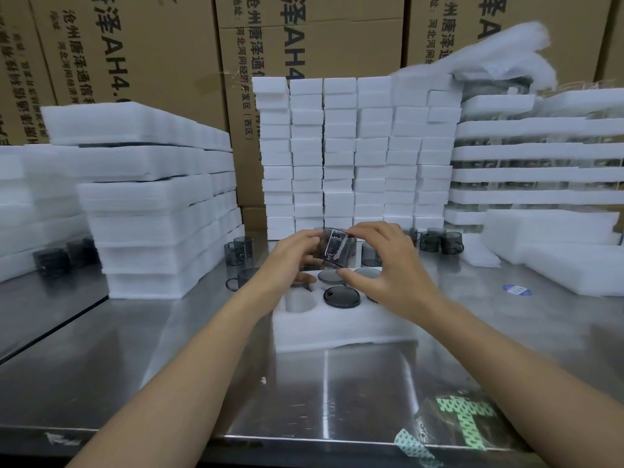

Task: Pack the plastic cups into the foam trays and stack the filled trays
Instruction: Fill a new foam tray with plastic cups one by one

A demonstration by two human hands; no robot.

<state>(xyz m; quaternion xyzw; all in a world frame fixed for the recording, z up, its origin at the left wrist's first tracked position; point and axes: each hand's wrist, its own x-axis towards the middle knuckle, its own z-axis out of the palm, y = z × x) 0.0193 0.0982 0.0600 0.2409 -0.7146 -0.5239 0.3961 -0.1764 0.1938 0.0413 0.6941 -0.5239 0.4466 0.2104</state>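
Note:
A smoky grey plastic cup hangs above a white foam tray in the middle of the steel table. My left hand grips it from the left and my right hand pinches it from the right. The tray holds upturned cups in its sockets, one dark base showing clearly, and an empty round socket sits at its left. Loose cups stand behind: some at the left, more at the right.
Stacks of foam trays rise at the left, narrow foam stacks at the back, layered trays with cups at the right. Cardboard boxes fill the background. Green-patterned tape pieces lie near the table's front edge.

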